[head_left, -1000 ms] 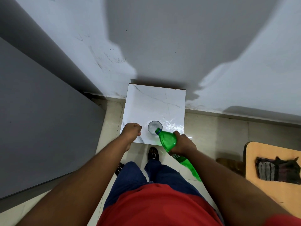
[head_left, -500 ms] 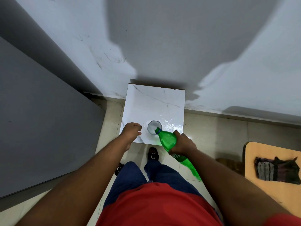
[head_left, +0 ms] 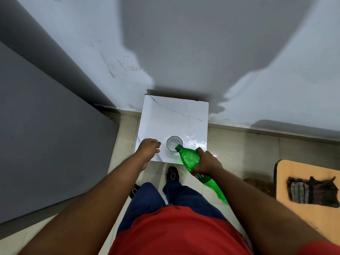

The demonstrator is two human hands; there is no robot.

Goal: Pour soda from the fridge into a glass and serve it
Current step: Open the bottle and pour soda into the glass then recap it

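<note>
A clear faceted glass (head_left: pixel 172 142) stands near the front edge of the small white marble-topped table (head_left: pixel 173 116). My right hand (head_left: pixel 207 161) grips the middle of a green soda bottle (head_left: pixel 190 159). The bottle is tilted, its open mouth resting over the glass rim and its base pointing back toward me. My left hand (head_left: pixel 149 149) rests on the table's front left corner, left of the glass, fingers curled around a small dark bottle cap (head_left: pixel 159 143) that barely shows at the fingertips.
The grey fridge side (head_left: pixel 46 144) rises on the left and a pale wall lies behind the table. A wooden tabletop (head_left: pixel 303 218) with a folded dark cloth (head_left: pixel 312 192) sits at the right. My legs and sandalled feet (head_left: pixel 173 174) stand on the tiled floor.
</note>
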